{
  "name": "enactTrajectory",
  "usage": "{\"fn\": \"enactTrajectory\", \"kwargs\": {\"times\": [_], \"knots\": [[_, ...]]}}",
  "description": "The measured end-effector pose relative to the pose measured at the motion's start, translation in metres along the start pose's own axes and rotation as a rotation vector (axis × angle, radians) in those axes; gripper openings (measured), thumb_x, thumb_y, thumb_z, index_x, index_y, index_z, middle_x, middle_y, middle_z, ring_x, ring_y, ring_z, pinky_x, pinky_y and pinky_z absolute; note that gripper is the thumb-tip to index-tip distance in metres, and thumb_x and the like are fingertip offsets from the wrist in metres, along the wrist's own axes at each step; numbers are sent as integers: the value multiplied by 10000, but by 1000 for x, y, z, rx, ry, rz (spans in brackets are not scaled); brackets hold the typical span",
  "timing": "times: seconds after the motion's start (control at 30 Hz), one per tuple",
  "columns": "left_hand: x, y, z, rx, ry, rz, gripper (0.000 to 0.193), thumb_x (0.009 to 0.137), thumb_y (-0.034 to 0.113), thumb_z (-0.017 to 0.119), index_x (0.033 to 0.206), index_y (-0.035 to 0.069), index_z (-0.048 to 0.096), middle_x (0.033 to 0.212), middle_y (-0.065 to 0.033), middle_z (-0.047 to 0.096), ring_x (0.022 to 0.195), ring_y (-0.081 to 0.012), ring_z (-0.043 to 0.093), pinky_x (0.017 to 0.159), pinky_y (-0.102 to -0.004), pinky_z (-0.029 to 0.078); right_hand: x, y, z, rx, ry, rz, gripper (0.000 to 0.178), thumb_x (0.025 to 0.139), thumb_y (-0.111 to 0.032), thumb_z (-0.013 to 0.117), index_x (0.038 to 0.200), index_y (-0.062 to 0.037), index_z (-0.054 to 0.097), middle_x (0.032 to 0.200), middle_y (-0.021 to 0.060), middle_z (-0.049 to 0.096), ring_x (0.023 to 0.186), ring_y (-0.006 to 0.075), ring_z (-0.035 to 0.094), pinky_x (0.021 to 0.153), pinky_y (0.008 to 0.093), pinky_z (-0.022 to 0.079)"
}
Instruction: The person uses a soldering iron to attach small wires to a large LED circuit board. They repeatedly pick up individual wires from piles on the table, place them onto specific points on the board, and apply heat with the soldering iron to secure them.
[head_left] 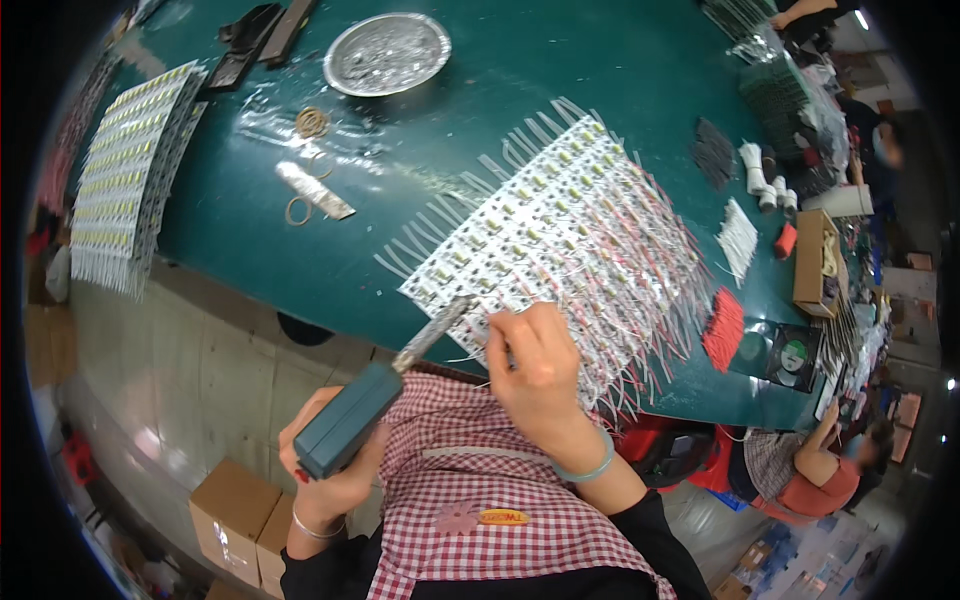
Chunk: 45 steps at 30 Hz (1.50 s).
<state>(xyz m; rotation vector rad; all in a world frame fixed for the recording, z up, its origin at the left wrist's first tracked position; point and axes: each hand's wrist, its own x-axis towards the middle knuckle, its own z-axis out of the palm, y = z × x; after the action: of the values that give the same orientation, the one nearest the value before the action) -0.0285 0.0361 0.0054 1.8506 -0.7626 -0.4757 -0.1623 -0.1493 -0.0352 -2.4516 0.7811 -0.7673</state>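
Note:
My left hand [325, 470] grips the dark teal handle of a soldering iron [385, 385]; its metal tip reaches the near edge of a sheet of white LED modules [560, 220] with red and white wires. My right hand [535, 370] rests on that sheet's near edge, fingers pinched on a thin wire beside the iron's tip. The sheet lies on a dark green table [300, 260]. I wear a red-and-white checked apron [480, 480].
A round metal dish [388, 52] sits at the far side. A second stack of LED sheets [125, 170] lies at the left. Rubber bands [312, 122], wire bundles [738, 240], a red wire bundle [724, 328] and a cardboard box [815, 262] are nearby. Another person [810, 470] sits to the right.

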Motion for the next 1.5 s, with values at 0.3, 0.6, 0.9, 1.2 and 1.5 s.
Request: {"fn": "enactTrajectory", "kwargs": {"times": [0.3, 0.6, 0.9, 1.2, 1.5], "knots": [[-26, -55, -2, -66, 180, 3, 351, 781, -26, 741, 1116, -61, 643, 875, -96, 673, 555, -87, 536, 477, -224, 404, 17, 38, -93, 116, 98, 156, 111, 813, 25, 671, 919, -4, 655, 818, 130, 555, 786, 314, 582, 716, 406, 482], [-7, -35, 2, -131, 240, -46, 407, 779, -48, 725, 1167, -71, 608, 965, -112, 666, 543, -76, 508, 467, -203, 377, 20, 207, -172, -714, 80, 354, 200, 766, -7, 702, 963, -29, 670, 978, 144, 605, 967, 341, 577, 798, 441, 494], [2, -18, -8, -113, 271, -33, 381, 755, -60, 733, 1123, -66, 635, 944, -125, 670, 564, -89, 548, 491, -204, 415, 16, 248, -140, -720, 134, 256, 105, 788, -67, 720, 884, -32, 694, 902, 130, 628, 903, 327, 603, 775, 424, 492], [-10, -23, -11, -94, 243, -61, 391, 760, -63, 728, 1138, -66, 630, 953, -123, 668, 571, -99, 555, 505, -212, 431, 15, 253, -143, -667, 186, 349, 52, 827, -102, 713, 857, -59, 716, 880, 83, 656, 855, 286, 629, 758, 393, 493], [-15, -26, -14, -37, 232, 2, 390, 771, -42, 742, 1144, -57, 628, 920, -101, 661, 568, -88, 549, 502, -212, 425, 13, 255, -159, -682, 314, 270, 70, 852, -88, 695, 915, -59, 705, 889, 86, 672, 841, 293, 644, 753, 394, 495]]}}
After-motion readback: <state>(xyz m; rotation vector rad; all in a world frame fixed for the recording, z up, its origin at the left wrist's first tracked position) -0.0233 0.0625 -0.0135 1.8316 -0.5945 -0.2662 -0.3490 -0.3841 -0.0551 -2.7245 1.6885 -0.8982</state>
